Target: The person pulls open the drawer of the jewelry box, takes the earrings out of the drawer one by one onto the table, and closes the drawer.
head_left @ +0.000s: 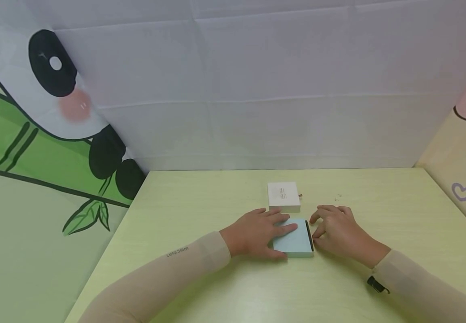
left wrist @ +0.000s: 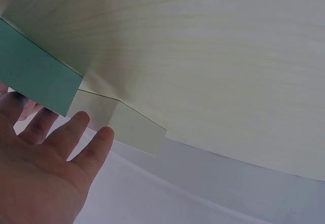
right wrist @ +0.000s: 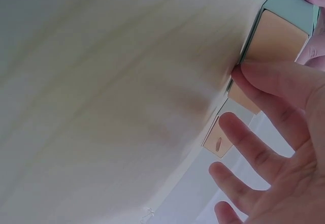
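A flat light blue drawer box (head_left: 295,243) lies on the table, a dark strip along its right edge. Across its top and left side rests my left hand (head_left: 257,233), fingers spread and thumb by the near edge. On the box's right, my right hand (head_left: 339,231) brings thumb and index finger together. The right wrist view shows these fingertips (right wrist: 264,74) pinching at the box's brown end face (right wrist: 277,38); the bit between them is hidden. The other right fingers stand apart, loosely bent. The left wrist view catches the box's green-blue side (left wrist: 40,71) above my left fingers.
Just behind the blue box sits a white box (head_left: 283,195) with printed lettering and a small brown ribbon tab (head_left: 300,195) on its right side. The pale yellow table (head_left: 200,193) ends at a white cloth backdrop (head_left: 257,112). Painted panels stand left and right.
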A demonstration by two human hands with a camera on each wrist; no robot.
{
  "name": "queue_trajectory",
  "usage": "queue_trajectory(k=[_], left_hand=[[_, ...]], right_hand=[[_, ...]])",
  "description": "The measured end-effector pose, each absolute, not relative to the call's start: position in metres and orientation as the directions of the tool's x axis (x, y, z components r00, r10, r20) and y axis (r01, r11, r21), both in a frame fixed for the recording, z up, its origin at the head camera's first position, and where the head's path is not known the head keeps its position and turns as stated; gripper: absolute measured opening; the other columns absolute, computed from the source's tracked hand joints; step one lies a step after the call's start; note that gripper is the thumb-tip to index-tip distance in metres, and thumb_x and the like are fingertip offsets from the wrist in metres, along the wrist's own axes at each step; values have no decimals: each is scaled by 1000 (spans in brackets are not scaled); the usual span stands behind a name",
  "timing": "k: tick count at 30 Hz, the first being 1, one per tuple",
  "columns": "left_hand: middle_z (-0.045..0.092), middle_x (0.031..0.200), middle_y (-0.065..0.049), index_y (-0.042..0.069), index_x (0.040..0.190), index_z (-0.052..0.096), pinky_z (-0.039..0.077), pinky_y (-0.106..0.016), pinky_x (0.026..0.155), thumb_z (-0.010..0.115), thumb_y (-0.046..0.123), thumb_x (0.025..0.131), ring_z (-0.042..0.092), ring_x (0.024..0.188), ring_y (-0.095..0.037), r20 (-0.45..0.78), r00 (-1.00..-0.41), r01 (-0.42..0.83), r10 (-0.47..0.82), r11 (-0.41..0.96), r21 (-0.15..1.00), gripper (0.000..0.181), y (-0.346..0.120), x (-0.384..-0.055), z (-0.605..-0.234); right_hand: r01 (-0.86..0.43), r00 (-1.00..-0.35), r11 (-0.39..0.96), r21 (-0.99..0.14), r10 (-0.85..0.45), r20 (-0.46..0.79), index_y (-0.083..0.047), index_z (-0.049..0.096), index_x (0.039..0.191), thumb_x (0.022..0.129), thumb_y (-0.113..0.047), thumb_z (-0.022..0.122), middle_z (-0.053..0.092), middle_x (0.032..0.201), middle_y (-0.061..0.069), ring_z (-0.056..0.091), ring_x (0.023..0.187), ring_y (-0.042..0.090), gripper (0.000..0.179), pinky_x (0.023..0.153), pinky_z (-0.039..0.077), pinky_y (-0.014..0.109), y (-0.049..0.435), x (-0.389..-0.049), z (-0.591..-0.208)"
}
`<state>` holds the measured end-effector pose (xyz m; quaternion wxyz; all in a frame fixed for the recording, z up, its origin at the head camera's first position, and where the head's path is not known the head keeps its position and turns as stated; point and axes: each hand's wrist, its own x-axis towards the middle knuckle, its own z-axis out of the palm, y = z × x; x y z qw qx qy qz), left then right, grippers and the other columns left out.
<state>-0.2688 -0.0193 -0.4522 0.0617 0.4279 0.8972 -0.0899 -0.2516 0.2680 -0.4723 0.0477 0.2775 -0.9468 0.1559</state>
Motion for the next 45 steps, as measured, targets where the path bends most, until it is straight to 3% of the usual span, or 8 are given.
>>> queue_trajectory(k=[45], left_hand=[[48,190,5,42,185,40,48,-44,141,60,83,110,42,180,-19,-187,-618,786,764,598,-155,88,-19,-262,-450]], right_hand=[[-502,-865,815,-287,-470,177,-31,91,76,85,-13,103,84,119,-5,67,149,50,23,114,44,85,281,-244,-478]])
